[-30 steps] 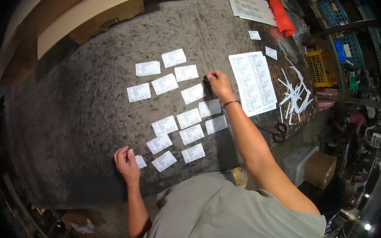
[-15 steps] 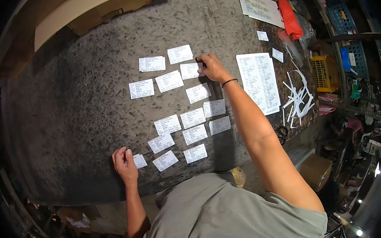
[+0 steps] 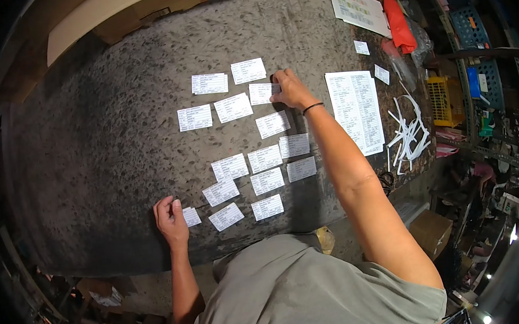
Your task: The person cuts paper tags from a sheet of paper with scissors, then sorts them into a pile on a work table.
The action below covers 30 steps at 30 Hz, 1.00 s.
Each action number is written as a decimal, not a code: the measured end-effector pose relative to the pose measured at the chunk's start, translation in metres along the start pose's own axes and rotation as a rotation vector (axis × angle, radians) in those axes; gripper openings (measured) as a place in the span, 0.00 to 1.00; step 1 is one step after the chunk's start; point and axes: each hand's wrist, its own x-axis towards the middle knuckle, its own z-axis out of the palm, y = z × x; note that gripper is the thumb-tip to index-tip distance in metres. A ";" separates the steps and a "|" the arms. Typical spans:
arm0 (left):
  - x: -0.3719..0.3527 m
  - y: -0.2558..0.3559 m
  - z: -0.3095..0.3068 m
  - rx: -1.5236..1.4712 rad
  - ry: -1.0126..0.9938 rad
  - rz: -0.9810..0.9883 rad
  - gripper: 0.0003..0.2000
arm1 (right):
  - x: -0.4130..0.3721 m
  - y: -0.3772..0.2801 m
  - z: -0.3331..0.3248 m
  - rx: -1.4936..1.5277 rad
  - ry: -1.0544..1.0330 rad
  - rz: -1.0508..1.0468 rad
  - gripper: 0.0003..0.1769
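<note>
Several small white printed labels lie in loose rows on the dark, mottled table [image 3: 105,143]. My right hand [image 3: 291,90], with a black band at the wrist, reaches to the upper rows. Its thumb and fingers close on the right end of one printed label [image 3: 260,93], partly covering it. Just below that hand lies another label [image 3: 272,124]. Near the table's front edge, my left hand [image 3: 172,224] has its fingers curled. A small stack of labels [image 3: 191,216] sticks out beside its thumb, the other end hidden by the hand.
Right of my arm lie a large printed sheet [image 3: 356,115], two single labels and a heap of white paper strips [image 3: 408,135]. A red plastic item [image 3: 399,24] sits at the back right. Cardboard boxes [image 3: 120,17] line the far side, and shelving with a yellow basket [image 3: 445,101] stands right.
The camera view has shifted slightly. My right hand stays at the same label, its fingers slightly moved over the right end. My left hand keeps its place beside the stack.
</note>
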 end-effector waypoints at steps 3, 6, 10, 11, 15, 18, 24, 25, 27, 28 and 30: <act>-0.001 -0.002 -0.001 0.003 -0.011 -0.022 0.08 | 0.003 0.000 0.000 -0.008 0.008 -0.007 0.31; -0.001 0.001 -0.001 0.021 -0.002 -0.031 0.08 | 0.004 -0.002 -0.004 -0.025 -0.006 -0.020 0.30; 0.000 0.003 -0.002 0.050 0.006 -0.040 0.09 | 0.004 -0.001 -0.006 0.025 -0.033 -0.014 0.31; 0.000 0.002 -0.002 0.048 0.006 -0.040 0.09 | 0.004 0.000 -0.005 0.033 -0.026 -0.019 0.30; 0.000 0.004 -0.001 0.049 -0.002 -0.052 0.09 | 0.005 0.001 -0.004 -0.018 -0.049 -0.006 0.31; 0.000 0.000 0.000 0.029 -0.002 -0.029 0.09 | 0.002 -0.003 -0.006 -0.035 -0.057 0.037 0.31; 0.000 -0.002 -0.003 0.034 0.005 -0.028 0.09 | 0.007 0.001 -0.002 -0.022 -0.059 0.045 0.30; -0.001 0.000 -0.003 0.040 0.011 -0.031 0.09 | 0.007 0.002 -0.002 -0.018 -0.064 0.039 0.30; -0.001 0.003 -0.005 0.029 0.011 -0.086 0.09 | 0.008 0.002 -0.003 -0.022 -0.062 0.025 0.30; -0.001 0.001 -0.006 0.034 0.019 -0.088 0.09 | 0.008 0.006 -0.001 -0.011 -0.028 -0.005 0.28; -0.001 -0.002 -0.006 0.047 0.012 -0.066 0.09 | 0.011 0.014 0.001 0.035 -0.022 -0.016 0.27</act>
